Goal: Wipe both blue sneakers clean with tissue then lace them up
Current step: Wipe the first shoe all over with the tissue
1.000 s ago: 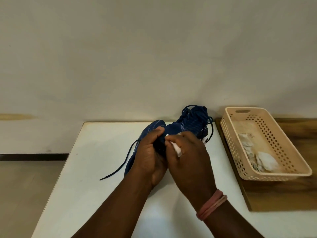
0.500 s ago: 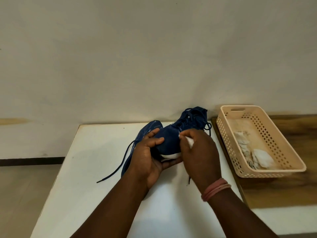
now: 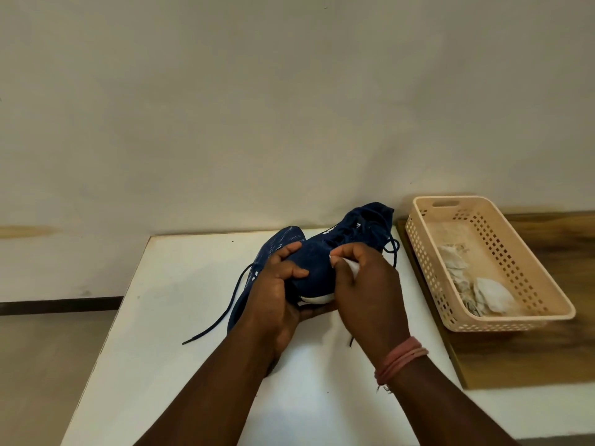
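The left hand (image 3: 277, 291) has turned the held sneaker (image 3: 317, 268) toe-down above the bench (image 3: 167, 317) — its white sole edge now shows — while the right hand (image 3: 363, 284), pinching a tissue (image 3: 349, 268), rubs its side. The other sneaker (image 3: 273, 249) lies behind, unlaced — wiping seems unfinished.

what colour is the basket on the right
The perforated basket is a pale peach-beige; the head view shows it, with used tissues inside.

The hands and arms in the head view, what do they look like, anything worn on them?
Both forearms are bare, with no sleeves or gloves in view. The right hand has pink bands stacked around its wrist. The left hand and its wrist show nothing worn.
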